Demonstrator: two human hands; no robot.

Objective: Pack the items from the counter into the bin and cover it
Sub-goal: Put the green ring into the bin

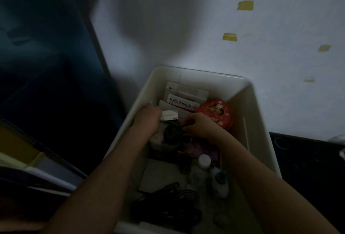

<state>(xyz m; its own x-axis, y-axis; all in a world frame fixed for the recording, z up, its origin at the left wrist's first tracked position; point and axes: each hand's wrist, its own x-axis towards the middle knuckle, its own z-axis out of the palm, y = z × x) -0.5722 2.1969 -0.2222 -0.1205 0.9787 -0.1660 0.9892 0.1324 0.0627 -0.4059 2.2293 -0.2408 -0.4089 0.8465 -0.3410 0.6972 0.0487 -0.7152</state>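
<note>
A white plastic bin [259, 114] stands below me in dim light, with both my arms reaching into it. My left hand [148, 117] is curled near the bin's left wall, next to a small white box [169, 115]; what it grips is hidden. My right hand [202, 124] pinches a dark round object [172, 134] in the middle of the bin. Inside also lie a red heart-shaped tin [216, 111], white tea packets [183, 99], a white-capped bottle [202, 166], a teal-capped bottle [221, 181] and black cables [168, 202].
A white wall [186, 28] with yellow tape scraps [245, 5] rises behind the bin. A black counter [308, 159] lies to the right. Dark furniture [46, 66] fills the left side. No lid is in view.
</note>
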